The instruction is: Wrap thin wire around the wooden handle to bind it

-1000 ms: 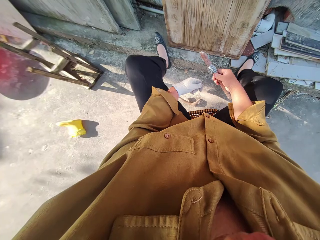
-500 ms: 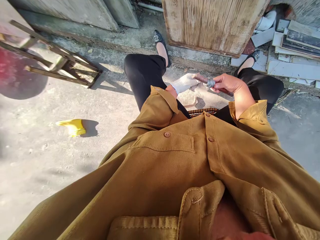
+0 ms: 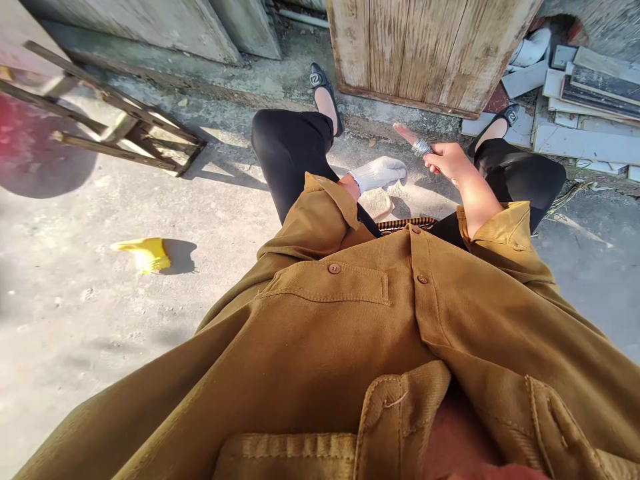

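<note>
My right hand (image 3: 450, 162) is bare and closed around a brown stick (image 3: 404, 133) with grey metal wire (image 3: 421, 147) wound about it. The stick tilts up and to the left, its far end free. My left hand (image 3: 377, 175), in a white knitted glove, is apart from the stick, a little below and to its left. Its fingers are pressed together and curled down, and what they hold, if anything, is hidden. Below the hands, between my legs, shows the striped rim of what looks like a woven seat or basket (image 3: 407, 225). A pale curved thing (image 3: 384, 209) lies beside it.
A yellow thing (image 3: 145, 254) lies on the concrete ground to the left. Farther left is a wooden frame (image 3: 125, 127). A plank panel (image 3: 410, 53) leans ahead between my feet. Stacked boards or tiles (image 3: 585, 137) and a white pipe (image 3: 533, 49) are at the right.
My left hand has let go of the stick and moved slightly down. The stick, still in my right hand, has swung its far end upward.
</note>
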